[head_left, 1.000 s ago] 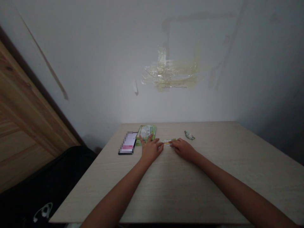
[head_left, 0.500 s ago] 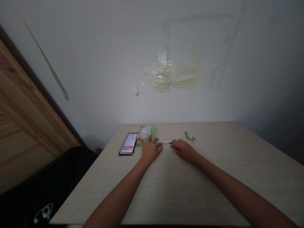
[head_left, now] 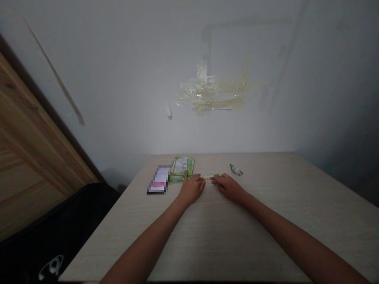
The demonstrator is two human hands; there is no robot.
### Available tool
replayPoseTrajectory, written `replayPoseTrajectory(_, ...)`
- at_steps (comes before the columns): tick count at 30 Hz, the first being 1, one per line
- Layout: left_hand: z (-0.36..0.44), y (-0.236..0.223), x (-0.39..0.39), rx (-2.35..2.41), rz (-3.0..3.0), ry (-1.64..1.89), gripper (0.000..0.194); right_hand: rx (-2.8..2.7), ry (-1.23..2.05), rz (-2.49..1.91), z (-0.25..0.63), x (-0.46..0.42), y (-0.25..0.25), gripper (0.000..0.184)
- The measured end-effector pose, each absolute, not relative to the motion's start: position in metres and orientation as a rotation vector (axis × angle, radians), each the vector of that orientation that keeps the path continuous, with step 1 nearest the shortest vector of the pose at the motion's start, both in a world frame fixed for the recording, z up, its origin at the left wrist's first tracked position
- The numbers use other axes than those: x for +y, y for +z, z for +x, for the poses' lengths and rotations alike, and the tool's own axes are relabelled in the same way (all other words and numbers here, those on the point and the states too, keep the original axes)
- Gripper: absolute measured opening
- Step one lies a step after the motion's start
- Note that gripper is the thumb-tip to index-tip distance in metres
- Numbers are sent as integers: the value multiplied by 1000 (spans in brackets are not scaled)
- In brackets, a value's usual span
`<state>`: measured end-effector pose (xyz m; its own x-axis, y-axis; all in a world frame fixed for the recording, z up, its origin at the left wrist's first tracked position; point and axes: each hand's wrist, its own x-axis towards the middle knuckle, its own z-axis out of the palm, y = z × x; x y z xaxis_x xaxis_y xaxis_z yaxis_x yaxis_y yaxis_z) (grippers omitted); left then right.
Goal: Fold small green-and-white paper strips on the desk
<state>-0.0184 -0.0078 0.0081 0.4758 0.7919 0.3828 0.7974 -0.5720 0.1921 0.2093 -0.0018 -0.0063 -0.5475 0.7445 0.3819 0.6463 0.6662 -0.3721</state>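
A small flat yellow-green sachet (head_left: 211, 176) lies on the pale wooden table (head_left: 266, 221) between my two hands. My left hand (head_left: 192, 187) rests palm down with its fingers drawn together, the fingertips pressing the sachet's left end. My right hand (head_left: 229, 186) lies palm down too, its fingertips pinching the sachet's right end. A green and white packet (head_left: 182, 169) sits just beyond my left hand, which partly covers its near corner.
A phone (head_left: 160, 179) lies left of the green packet. A small torn wrapper piece (head_left: 236, 169) sits beyond my right hand. A wall with old tape marks (head_left: 211, 92) rises behind the table. A dark bag (head_left: 47, 236) lies at lower left.
My left hand's fingers, spread over the green packet before, have drawn in toward the sachet. My right hand has hardly moved.
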Motion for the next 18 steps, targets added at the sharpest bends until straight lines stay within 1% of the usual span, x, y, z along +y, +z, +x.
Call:
replayPoseTrajectory(3, -19, 6, -5, -1436, -2735, -658, 41, -2355, 253, -1087, 209, -3, -6, 47)
replayPoseTrajectory(7, -24, 3, -1, -1445, -2775, -631, 41, -2357, 242, -1076, 209, -3, -6, 44)
replayPoseTrajectory(14, -34, 6, 0, -1395, -2843, -589, 42, -2351, 254, -1062, 210, -2, -7, 48)
replayPoseTrajectory(18, -35, 6, -1, -1387, -2833, -585, 41, -2339, 274, -1063, 210, -2, -7, 46)
